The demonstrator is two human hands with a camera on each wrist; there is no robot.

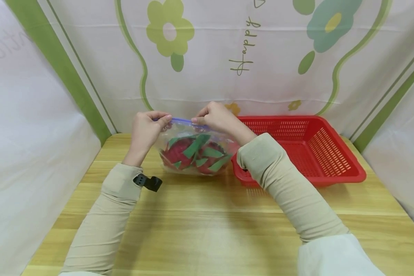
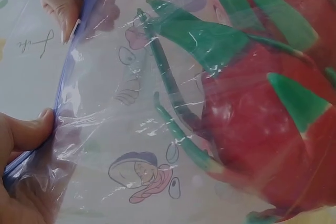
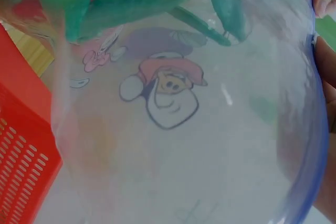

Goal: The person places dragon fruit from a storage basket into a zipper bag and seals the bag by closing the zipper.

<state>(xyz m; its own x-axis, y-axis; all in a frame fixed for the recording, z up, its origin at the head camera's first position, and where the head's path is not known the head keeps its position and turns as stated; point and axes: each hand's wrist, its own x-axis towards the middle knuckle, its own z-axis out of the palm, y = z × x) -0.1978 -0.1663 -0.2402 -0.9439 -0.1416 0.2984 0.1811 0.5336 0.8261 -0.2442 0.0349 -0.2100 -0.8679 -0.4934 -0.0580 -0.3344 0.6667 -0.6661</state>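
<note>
Your left hand (image 1: 145, 128) and right hand (image 1: 216, 117) each pinch the blue zip strip (image 1: 183, 121) of the clear bag (image 1: 193, 151), one per end. That keeps the top edge taut and the bag upright on the wooden table (image 1: 200, 214). The dragon fruit (image 1: 189, 151) sits inside at the bottom, just left of the red basket (image 1: 303, 149). I can't tell whether the zip is sealed. Your right forearm hides the basket's near-left corner.
</note>
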